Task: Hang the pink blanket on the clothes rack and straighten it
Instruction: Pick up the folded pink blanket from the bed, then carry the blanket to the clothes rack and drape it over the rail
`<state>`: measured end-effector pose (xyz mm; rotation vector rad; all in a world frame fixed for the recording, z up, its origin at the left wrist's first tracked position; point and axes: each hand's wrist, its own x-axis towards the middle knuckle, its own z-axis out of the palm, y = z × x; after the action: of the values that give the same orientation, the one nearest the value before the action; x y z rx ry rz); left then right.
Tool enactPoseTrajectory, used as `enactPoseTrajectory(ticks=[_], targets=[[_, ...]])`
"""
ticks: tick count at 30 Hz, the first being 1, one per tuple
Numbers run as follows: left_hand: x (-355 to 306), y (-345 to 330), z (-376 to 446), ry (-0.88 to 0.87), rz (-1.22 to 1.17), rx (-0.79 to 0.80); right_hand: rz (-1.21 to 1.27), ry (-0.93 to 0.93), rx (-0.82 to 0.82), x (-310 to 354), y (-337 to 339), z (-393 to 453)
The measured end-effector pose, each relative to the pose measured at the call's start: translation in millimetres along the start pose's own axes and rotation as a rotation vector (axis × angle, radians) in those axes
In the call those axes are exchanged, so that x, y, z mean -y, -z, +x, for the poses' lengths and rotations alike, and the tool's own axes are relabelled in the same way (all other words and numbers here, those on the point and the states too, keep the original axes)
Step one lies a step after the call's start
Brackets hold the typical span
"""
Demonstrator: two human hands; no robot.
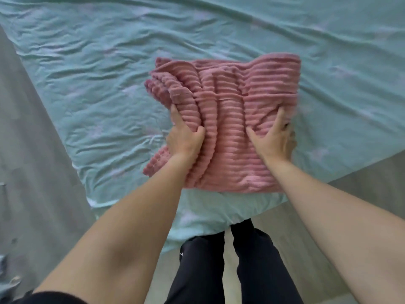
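A folded pink blanket of ribbed, plush fabric [228, 119] lies on a wrinkled pale teal bed sheet with faint pink markings [87, 84], near the corner of the bed closest to the person. The blanket sits in a thick, roughly square bundle, its ridges running mostly across, with several loose layers fanning out along its left edge and a deep crease running down its middle. Both bare arms reach forward onto it. The left hand [185, 137] grips the left side of the bundle: its thumb is dug into a fold on top, the index finger lies stretched along the edge of the layers, and the other fingers curl out of sight under the fabric. The right hand [274, 137] holds the right side, its thumb spread wide across the top surface and pressing into the ribs, one finger extended upward along the fabric and the remaining fingers wrapped round the right edge, where blur makes them hard to separate. The two hands are well apart, with the central crease of the blanket between them. Below the bed corner, the person's legs in black trousers [252, 270] stand on a grey wood-look floor [32, 172], which shows on both sides of the bed.
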<state>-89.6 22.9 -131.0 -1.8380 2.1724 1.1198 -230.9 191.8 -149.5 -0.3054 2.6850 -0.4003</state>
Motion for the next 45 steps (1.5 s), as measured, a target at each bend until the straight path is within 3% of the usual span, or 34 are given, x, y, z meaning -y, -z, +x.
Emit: enactPoseTrajectory(ticks=[2, 5, 11, 15, 19, 27, 36, 45], targets=[[-3, -8, -12, 0.013, 0.012, -0.014, 0.052, -0.151, 0.085, -8, -1, -3], [6, -20, -15, -0.008, 0.082, 0.095, 0.11, -0.155, 0.253, -11, -7, -4], [3, 1, -28, 0.108, 0.012, 0.052, 0.091, -0.067, 0.209, 10, 4, -22], [-1, 49, -74, 0.127, -0.051, 0.02, 0.123, -0.01, 0.226, 29, 47, -53], [0, 117, -127, 0.254, -0.068, -0.057, 0.124, 0.109, 0.297, 67, 104, -91], [21, 250, -233, 0.444, -0.227, -0.335, 0.06, 0.475, 0.425, 179, 178, -192], [135, 375, -362, 0.607, -0.333, -0.59, 0.043, 0.81, 0.543, 266, 186, -375], [329, 485, -479, 0.657, -0.418, -0.689, -0.007, 1.077, 0.532, 321, 127, -614]])
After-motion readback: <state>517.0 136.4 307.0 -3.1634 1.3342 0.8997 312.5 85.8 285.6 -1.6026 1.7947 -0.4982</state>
